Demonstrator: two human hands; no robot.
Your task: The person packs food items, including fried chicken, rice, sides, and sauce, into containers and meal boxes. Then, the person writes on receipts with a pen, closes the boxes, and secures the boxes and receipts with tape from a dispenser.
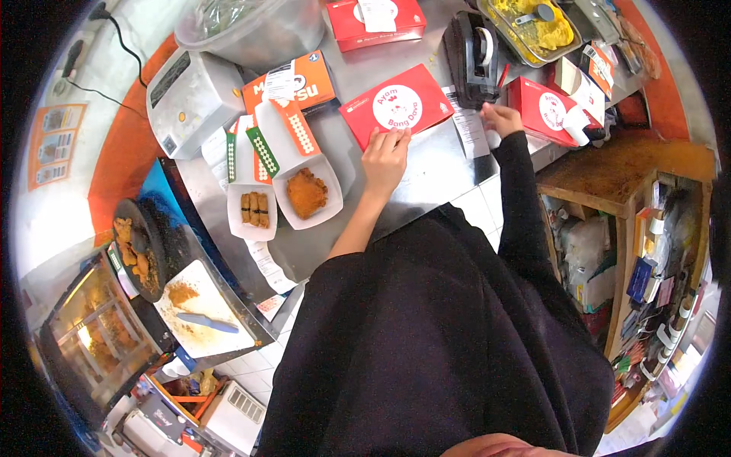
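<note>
A closed red cardboard food box (414, 77) with a printed white circle lies in front of me on the steel table. My left hand (386, 160) rests on its near edge, fingers on the lid and slightly apart; the thumb is hidden. At the near end of a black tape dispenser (465, 63) with a white roll are the fingertips of my right hand (502, 120), drawn together. Whether they pinch a strip of tape is too small to tell. A printed receipt (473, 134) hangs over the table edge beside that hand.
Left of the box stand two open paper boxes, holding rolled snacks (254, 209) and a fried chicken piece (306, 194). Behind them are an orange box (320, 74) and a grey printer (200, 85). Another red box (539, 108) sits right. A knife (207, 322) lies on a cutting board (228, 303).
</note>
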